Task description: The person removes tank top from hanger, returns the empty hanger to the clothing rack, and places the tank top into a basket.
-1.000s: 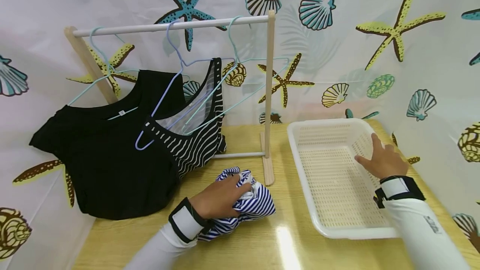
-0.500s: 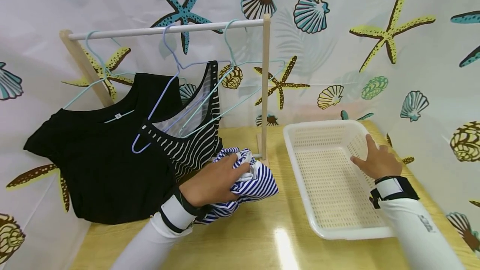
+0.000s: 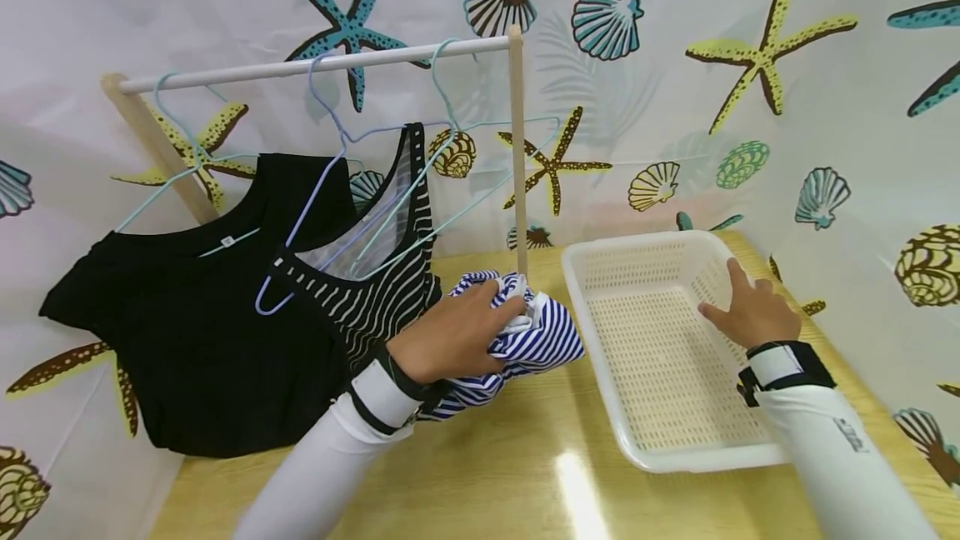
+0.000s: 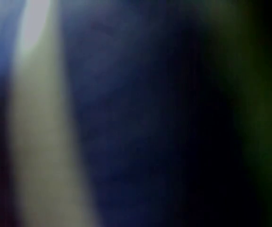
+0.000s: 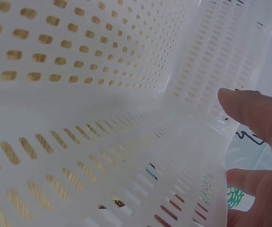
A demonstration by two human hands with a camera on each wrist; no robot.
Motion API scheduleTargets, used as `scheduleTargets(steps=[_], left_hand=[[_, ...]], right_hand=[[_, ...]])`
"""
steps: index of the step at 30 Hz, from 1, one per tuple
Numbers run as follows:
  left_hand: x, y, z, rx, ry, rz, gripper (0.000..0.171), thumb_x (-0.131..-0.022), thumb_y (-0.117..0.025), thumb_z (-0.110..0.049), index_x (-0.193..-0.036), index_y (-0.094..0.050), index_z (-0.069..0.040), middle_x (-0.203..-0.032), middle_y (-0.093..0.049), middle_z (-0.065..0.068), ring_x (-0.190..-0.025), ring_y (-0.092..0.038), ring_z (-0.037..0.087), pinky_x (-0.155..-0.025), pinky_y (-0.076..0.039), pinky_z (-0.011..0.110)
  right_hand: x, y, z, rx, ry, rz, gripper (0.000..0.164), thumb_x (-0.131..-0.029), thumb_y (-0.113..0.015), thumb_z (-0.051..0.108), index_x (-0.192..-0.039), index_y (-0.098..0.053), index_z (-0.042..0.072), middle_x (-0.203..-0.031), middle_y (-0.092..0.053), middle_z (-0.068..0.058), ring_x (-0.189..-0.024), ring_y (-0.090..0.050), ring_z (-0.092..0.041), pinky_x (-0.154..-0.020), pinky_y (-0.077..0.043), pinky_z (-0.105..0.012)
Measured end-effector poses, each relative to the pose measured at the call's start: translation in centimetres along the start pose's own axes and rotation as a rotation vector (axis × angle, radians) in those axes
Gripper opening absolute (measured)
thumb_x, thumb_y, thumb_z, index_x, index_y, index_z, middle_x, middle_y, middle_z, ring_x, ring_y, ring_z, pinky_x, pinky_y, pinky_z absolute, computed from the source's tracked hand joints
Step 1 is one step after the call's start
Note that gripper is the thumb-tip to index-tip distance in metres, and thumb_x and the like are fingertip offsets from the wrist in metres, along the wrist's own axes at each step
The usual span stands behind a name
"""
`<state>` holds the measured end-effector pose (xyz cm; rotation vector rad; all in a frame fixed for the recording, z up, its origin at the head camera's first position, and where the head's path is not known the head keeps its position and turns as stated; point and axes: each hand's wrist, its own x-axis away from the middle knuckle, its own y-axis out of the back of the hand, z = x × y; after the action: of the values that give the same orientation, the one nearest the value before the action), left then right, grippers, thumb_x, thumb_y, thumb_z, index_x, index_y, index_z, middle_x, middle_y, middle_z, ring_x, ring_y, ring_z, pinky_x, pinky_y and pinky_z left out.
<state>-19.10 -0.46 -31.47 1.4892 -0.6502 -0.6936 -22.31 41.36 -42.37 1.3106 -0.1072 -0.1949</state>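
My left hand (image 3: 453, 332) grips a bunched blue-and-white striped garment (image 3: 551, 336) in the head view. The bundle hangs over the yellow wooden table, overlapping the foot of the rack's right post, with one end near the basket's left rim. On the right, my right hand (image 3: 753, 311) holds the white plastic basket (image 3: 652, 357) by its right rim, thumb on the inner side. The right wrist view has the slotted basket wall (image 5: 126, 109) filling it, with the fingers (image 5: 254, 111) at its edge. Blurred dark blue and pale bands fill the left wrist view.
A small wood-and-white rack (image 3: 330, 63) stands at left. A black short-sleeved top (image 3: 210, 340) and a black-and-white striped tank top (image 3: 375, 294) hang on it, beside a mint hanger (image 3: 442, 90) at its right end. A shell-print curtain (image 3: 660, 98) backs the table (image 3: 480, 473).
My left hand has lifted the striped garment up and back toward the rack's right post, then rightward toward the basket. The right hand stays on the basket's rim. The head view has shifted slightly.
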Motion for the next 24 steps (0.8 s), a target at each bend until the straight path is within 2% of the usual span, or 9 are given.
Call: scheduleTargets(steps=[3, 8, 11, 19, 24], left_hand=[[-1.4, 0.2, -0.3, 0.009, -0.012, -0.004, 0.065, -0.076, -0.080, -0.038, -0.128, -0.049, -0.016, -0.108, -0.053, 0.010, -0.093, -0.055, 0.021, -0.071, -0.052, 0.038], [-3.8, 0.6, -1.0, 0.022, -0.029, 0.008, 0.065, -0.076, -0.079, -0.039, -0.129, -0.048, -0.016, -0.108, -0.053, 0.009, -0.092, -0.055, 0.020, -0.074, -0.052, 0.037], [-5.2, 1.0, -1.7, 0.026, -0.035, 0.031, 0.066, -0.077, -0.078, -0.040, -0.130, -0.048, -0.017, -0.109, -0.052, 0.007, -0.094, -0.053, 0.018, -0.076, -0.051, 0.036], [-9.2, 2.2, -4.1, 0.018, -0.067, 0.050, 0.066, -0.077, -0.075, -0.043, -0.131, -0.046, -0.019, -0.106, -0.051, 0.004, -0.091, -0.051, 0.015, -0.069, -0.050, 0.034], [-11.8, 2.2, -5.9, -0.006, -0.117, 0.114, 0.071, -0.080, -0.071, -0.048, -0.138, -0.041, -0.022, -0.116, -0.051, 0.005, -0.100, -0.052, 0.016, -0.080, -0.050, 0.036]], right_hand=[[-0.5, 0.1, 0.1, 0.003, 0.005, -0.003, 0.094, -0.086, -0.066, 0.043, -0.153, -0.012, 0.007, -0.115, -0.039, -0.042, -0.065, -0.053, -0.047, -0.049, -0.042, -0.052], [-1.0, 0.3, 0.3, 0.016, 0.009, -0.005, 0.095, -0.085, -0.067, 0.043, -0.153, -0.011, 0.007, -0.114, -0.040, -0.042, -0.066, -0.053, -0.048, -0.052, -0.044, -0.056], [-0.8, 0.2, 0.3, 0.019, 0.006, 0.006, 0.095, -0.085, -0.067, 0.043, -0.153, -0.011, 0.006, -0.114, -0.040, -0.043, -0.065, -0.053, -0.047, -0.051, -0.044, -0.055], [-0.5, 0.0, 0.2, 0.027, -0.018, 0.023, 0.094, -0.085, -0.065, 0.043, -0.152, -0.012, 0.006, -0.113, -0.039, -0.042, -0.065, -0.053, -0.046, -0.049, -0.044, -0.051], [-0.3, -0.2, 0.3, 0.032, -0.036, 0.054, 0.092, -0.088, -0.061, 0.045, -0.153, -0.009, 0.006, -0.121, -0.036, -0.044, -0.074, -0.054, -0.051, -0.058, -0.047, -0.060]])
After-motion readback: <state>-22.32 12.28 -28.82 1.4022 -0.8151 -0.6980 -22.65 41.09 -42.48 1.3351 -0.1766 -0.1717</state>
